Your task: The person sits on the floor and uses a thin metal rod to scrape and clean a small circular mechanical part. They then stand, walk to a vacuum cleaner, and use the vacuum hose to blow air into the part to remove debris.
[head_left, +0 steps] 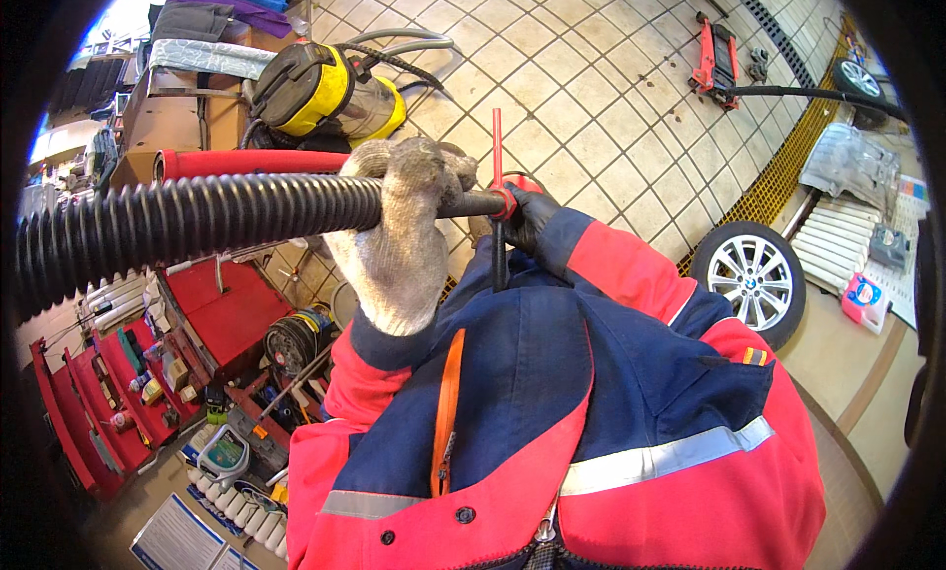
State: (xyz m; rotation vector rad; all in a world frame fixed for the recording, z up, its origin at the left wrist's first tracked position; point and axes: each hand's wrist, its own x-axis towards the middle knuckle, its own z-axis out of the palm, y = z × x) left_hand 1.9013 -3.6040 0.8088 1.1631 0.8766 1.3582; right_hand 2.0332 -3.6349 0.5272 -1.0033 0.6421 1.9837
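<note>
A black ribbed tube (217, 215) runs in from the left edge and narrows to a smooth black end with a red collar (505, 203). My left hand (402, 215), in a dirty pale work glove, is closed around the tube near that narrow end. At the collar is my right hand (532, 218), in a dark glove; it appears closed on the tube's end, its fingers partly hidden. A thin bar, red above (497, 141) and black below, crosses at the collar. Behind the tube, a red cylinder (256, 163) extends left from my left hand.
A yellow and black vacuum cleaner (330, 92) stands on the tiled floor, upper left. A red floor jack (714, 63) is at the upper right. A car wheel (754, 282) lies to my right. Red tool trays (118, 402) and a red box (227, 309) are lower left.
</note>
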